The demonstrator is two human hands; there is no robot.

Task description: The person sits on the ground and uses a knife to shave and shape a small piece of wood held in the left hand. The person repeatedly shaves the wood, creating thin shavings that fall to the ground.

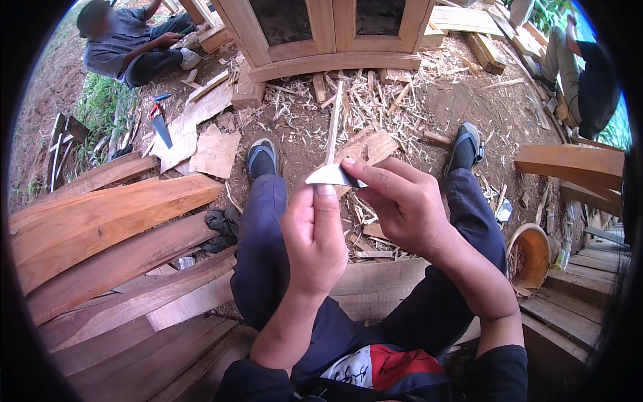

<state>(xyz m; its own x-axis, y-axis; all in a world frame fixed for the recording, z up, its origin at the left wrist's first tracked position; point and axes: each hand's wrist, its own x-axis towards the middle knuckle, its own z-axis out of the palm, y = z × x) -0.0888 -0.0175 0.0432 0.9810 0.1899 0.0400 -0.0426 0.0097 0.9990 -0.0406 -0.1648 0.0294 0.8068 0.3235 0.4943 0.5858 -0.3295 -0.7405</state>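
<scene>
Between my two hands, above my knees, is a thin curved piece (327, 175) with a pale, shiny face and a darker right end. It looks like a bent sheet or blade; its exact kind is unclear. My left hand (315, 224) is closed on its lower left part, thumb pressed up against the near edge. The right end is pinched by my right hand (402, 204), with thumb and fingertips at the dark part. Behind the piece, a long narrow wood strip (334, 127) and some short boards (375, 146) lie on the ground.
A panelled wooden frame (335, 61) stands ahead among wood shavings (295, 100). Planks (107, 214) are stacked at left, near a handsaw (159, 126). At right are a yellowish bucket (529, 258) and a thick board (569, 164). Two people sit beyond, far left and far right.
</scene>
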